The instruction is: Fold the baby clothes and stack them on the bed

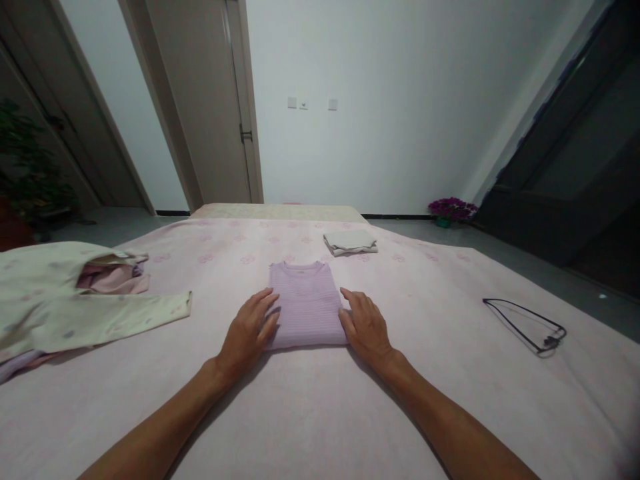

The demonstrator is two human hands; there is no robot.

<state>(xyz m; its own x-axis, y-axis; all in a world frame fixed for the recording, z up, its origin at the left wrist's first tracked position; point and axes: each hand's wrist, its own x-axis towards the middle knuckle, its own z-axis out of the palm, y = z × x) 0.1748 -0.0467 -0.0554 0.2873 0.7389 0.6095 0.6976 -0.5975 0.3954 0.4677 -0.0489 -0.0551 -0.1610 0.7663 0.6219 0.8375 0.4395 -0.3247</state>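
Observation:
A lilac ribbed knit top [307, 303], folded into a neat near-square with its round neckline facing away from me, lies flat on the bed. My left hand [251, 325] rests along its left edge, fingers stretched forward and apart. On the opposite side, my right hand [366, 325] is at the right edge, its thumb by the fabric and its fingers extended. Neither hand grips the cloth. Just beyond the top, to the right, sits a folded pale grey garment [350, 242].
Loose clothes, with a cream patterned garment [45, 293] uppermost and a pink one [113, 279] showing inside, lie at the left. Black-framed glasses [525, 323] lie at the right. Pink patterned bedding [310, 420] covers the bed. Purple flowers [451, 209] stand on the floor beyond.

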